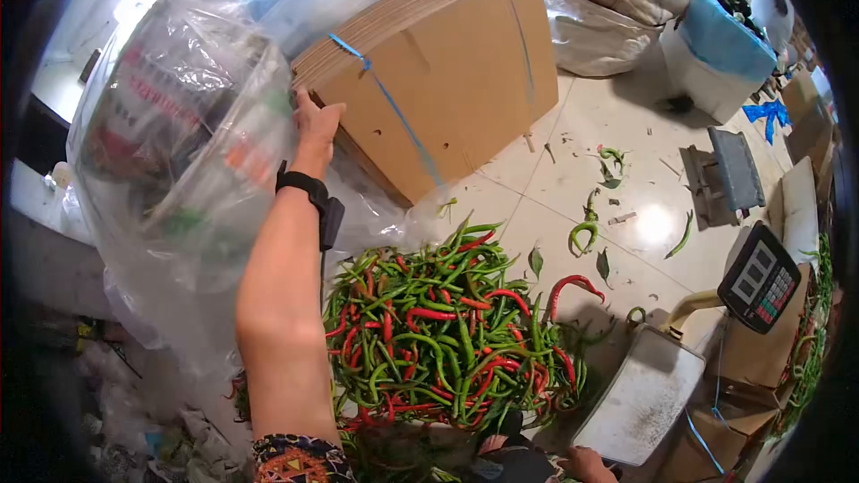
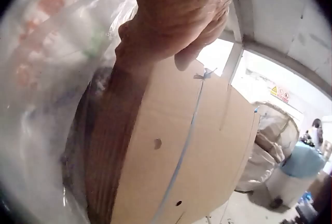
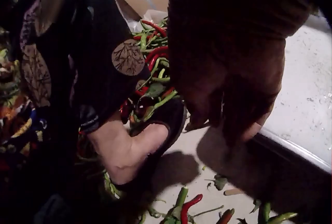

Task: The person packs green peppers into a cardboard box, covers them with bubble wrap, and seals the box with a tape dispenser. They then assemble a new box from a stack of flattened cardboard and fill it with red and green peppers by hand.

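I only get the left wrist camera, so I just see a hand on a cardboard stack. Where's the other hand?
Observer: The right hand is down beside a digital scale; it's too dark to tell whether they touch.
Operator: Ooh, is there a pile of anything near the scale?
Observer: Yes, a big heap of red and green chili peppers.
Operator: And is the left hand on the cardboard stack wearing something at the wrist?
Observer: Yes, the head view shows a black strap around that wrist.
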{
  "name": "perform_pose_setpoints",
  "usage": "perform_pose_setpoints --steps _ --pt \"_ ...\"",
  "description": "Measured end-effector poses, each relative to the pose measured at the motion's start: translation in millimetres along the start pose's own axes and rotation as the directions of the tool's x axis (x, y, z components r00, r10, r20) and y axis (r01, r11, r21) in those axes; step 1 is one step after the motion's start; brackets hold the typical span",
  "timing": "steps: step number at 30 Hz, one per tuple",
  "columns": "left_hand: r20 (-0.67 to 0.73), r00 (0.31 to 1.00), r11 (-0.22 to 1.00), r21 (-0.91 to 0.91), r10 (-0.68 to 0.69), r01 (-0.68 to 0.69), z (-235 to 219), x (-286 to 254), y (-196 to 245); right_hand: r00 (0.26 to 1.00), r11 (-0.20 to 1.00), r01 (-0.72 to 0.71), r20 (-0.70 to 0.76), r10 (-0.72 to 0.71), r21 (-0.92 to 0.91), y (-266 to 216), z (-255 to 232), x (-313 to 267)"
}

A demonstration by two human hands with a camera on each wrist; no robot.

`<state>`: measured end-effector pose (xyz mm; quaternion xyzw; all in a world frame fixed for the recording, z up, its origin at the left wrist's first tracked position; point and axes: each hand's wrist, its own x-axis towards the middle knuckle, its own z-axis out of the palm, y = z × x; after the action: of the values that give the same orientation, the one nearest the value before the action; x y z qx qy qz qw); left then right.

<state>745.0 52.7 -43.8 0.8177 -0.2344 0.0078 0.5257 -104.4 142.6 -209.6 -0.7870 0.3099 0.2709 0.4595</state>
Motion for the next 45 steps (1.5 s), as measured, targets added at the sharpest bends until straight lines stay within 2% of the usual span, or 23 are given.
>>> perform_pose_setpoints --steps 3,5,6,8,10,12,13,15,16,18,20,21,22,24,26,27,29,30,33,38,41,43,45 --pt "-0.025 0.999 0.998 -0.054 -0.043 0.041 4 -24 29 1.000 1.000 0.003 0.011 -0.003 -0.026 15 20 9" --pt "-0.129 0.989 0.996 -0.063 -0.065 0.057 12 -57 55 0.985 0.996 0.050 0.166 -0.037 -0.071 14 39 23" --pt "-0.134 0.989 0.996 -0.060 -0.068 0.061 17 -69 66 0.975 1.000 -0.021 0.219 0.017 0.018 -21 6 20" --pt "-0.196 0.976 0.994 0.035 -0.093 0.102 32 -92 84 0.968 0.997 -0.025 0.246 0.043 -0.075 -23 0 34" --pt "-0.121 0.989 0.996 0.019 0.089 -0.087 47 -116 95 0.960 0.986 -0.025 0.271 0.071 -0.166 -40 -17 47" --pt "-0.048 0.986 0.986 -0.052 0.158 -0.160 63 -149 104 0.979 0.975 0.190 0.096 -0.180 -0.115 -89 -66 65" --pt "-0.008 0.975 0.975 0.004 0.223 -0.223 69 -171 116 0.989 0.974 0.138 0.080 -0.125 -0.180 -109 -95 75" --pt "0.123 0.963 0.964 -0.153 0.238 -0.219 71 -208 139 0.952 0.956 0.230 -0.161 -0.260 -0.180 -124 -138 103" --pt "0.125 0.964 0.963 -0.162 0.235 -0.214 72 -219 140 0.841 0.907 0.361 -0.343 -0.417 -0.217 -142 -170 115" --pt "0.160 0.929 0.924 -0.251 0.334 -0.289 75 -235 144 0.768 0.896 0.383 -0.463 -0.443 -0.224 -196 -235 129" --pt "0.195 0.919 0.922 -0.259 0.343 -0.290 74 -244 145 0.564 0.843 0.511 -0.674 -0.478 -0.170 -250 -278 144" --pt "0.226 0.911 0.921 -0.266 0.346 -0.284 74 -248 145 0.606 0.882 0.462 -0.694 -0.388 -0.090 -279 -300 146" --pt "0.213 0.917 0.912 -0.317 0.338 -0.262 76 -249 149 0.437 0.828 0.492 -0.746 -0.503 -0.270 -298 -316 159" --pt "0.207 0.915 0.901 -0.344 0.347 -0.264 80 -252 147 0.282 0.760 0.587 -0.810 -0.514 -0.278 -342 -345 174" --pt "0.209 0.917 0.869 -0.443 0.339 -0.221 81 -258 160 0.097 0.720 0.549 -0.823 -0.560 -0.425 -376 -365 180" --pt "0.211 0.916 0.864 -0.453 0.341 -0.218 80 -261 161 0.097 0.725 0.539 -0.823 -0.560 -0.430 -379 -372 183" --pt "0.198 0.892 0.867 -0.390 0.407 -0.309 79 -266 162 0.128 0.776 0.254 -0.775 -0.619 -0.578 -382 -382 197" --pt "0.218 0.913 0.884 -0.404 0.344 -0.237 82 -267 161 0.126 0.763 0.219 -0.758 -0.640 -0.608 -380 -387 202" --pt "0.266 0.898 0.924 -0.251 0.351 -0.287 78 -269 152 0.202 0.752 0.256 -0.727 -0.656 -0.607 -368 -395 203" --pt "0.092 0.910 0.908 -0.159 0.405 -0.388 81 -264 150 0.186 0.704 0.173 -0.679 -0.710 -0.689 -363 -397 201" --pt "0.158 0.919 0.933 -0.053 0.361 -0.357 82 -251 151 0.161 0.687 0.214 -0.669 -0.726 -0.695 -364 -400 198" --pt "0.099 0.910 0.916 -0.039 0.402 -0.400 84 -251 149 0.182 0.691 0.229 -0.667 -0.722 -0.686 -364 -403 196" --pt "0.102 0.951 0.956 -0.053 0.293 -0.289 86 -244 146 0.202 0.697 0.237 -0.667 -0.717 -0.677 -361 -406 192"
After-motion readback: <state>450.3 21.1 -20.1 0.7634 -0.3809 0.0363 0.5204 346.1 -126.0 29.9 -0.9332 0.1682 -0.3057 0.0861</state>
